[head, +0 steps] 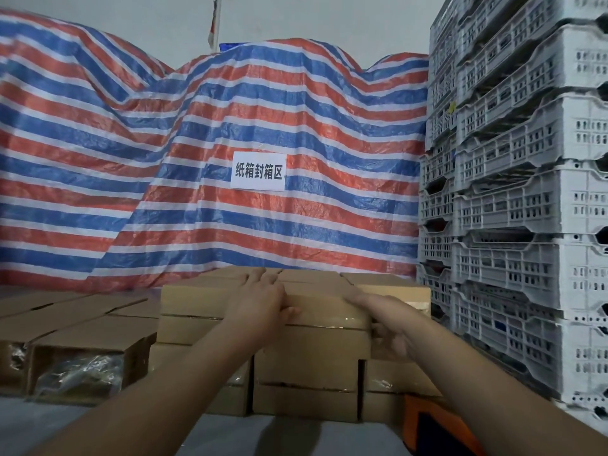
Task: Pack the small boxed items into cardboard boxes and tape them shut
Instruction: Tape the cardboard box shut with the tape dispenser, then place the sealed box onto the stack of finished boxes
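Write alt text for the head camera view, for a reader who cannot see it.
A person's left hand lies flat on a top brown cardboard box in a stack of taped boxes, while the right hand holds its right end. Behind hangs a red, white and blue striped tarpaulin bearing a white paper sign; stacked grey plastic crates stand right.

Tarpaulin (138, 153): stripes of red-orange, blue and white
Paper sign (258, 171): white, with black characters
Stacked cardboard boxes (309, 366): plain brown
Plastic crates (513, 199): light grey, with a pattern of small slots
Object at lower right (427, 429): orange and dark
Wall (296, 18): pale grey
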